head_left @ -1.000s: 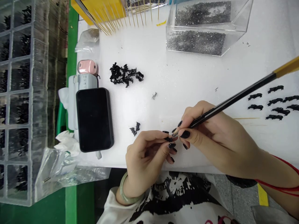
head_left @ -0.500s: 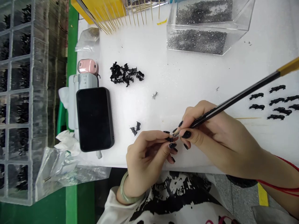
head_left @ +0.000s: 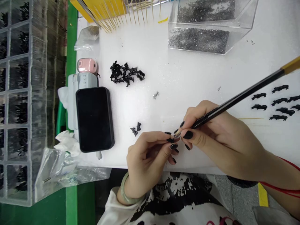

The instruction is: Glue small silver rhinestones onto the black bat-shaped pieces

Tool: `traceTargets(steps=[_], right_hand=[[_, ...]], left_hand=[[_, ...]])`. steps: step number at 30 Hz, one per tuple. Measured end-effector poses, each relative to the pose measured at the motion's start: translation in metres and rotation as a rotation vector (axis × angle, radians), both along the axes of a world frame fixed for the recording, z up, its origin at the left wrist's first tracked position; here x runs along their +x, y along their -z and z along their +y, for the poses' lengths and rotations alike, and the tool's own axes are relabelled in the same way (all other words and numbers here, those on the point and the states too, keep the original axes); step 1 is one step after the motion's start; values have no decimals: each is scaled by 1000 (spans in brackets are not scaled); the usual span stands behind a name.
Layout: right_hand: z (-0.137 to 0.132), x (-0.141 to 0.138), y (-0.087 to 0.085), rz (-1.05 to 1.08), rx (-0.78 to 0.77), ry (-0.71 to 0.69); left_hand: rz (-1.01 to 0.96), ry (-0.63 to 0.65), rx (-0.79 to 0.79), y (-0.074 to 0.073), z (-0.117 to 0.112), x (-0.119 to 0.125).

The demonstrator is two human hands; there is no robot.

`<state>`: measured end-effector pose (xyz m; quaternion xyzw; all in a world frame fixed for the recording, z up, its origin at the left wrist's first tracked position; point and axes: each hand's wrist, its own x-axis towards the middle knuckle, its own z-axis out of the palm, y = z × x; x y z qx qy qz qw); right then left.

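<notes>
My left hand pinches a small black piece between thumb and fingertips, near the table's front edge. My right hand is closed round a thin brush-like tool with a black shaft and a yellowish upper end. The tool's tip meets the held piece, though fingers partly hide the contact. Just left of my hands lie two loose black pieces. Farther back is a heap of similar black pieces. At the right, several black pieces are laid out in rough rows.
A clear box of tiny glittering bits stands at the back. A small pile of silvery bits lies mid-table. On the left are a black phone-like device, a pink case, a plastic bag and a compartment organizer.
Both hands keep the same hold, with the tool tip still at the small black piece. The view has shifted very slightly; nothing else visibly differs.
</notes>
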<state>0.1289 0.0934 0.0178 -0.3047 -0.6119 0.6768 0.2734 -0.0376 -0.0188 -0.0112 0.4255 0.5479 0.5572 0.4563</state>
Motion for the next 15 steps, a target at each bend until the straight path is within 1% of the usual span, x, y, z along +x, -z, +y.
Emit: traceTargets(steps=[5,15], right_hand=[[1,-1,0,13,14,-3],[2,0,-1,31,65,2]], left_hand=[[-17,-2,-5,1,-1,0],[11,2,5,1,-2,0]])
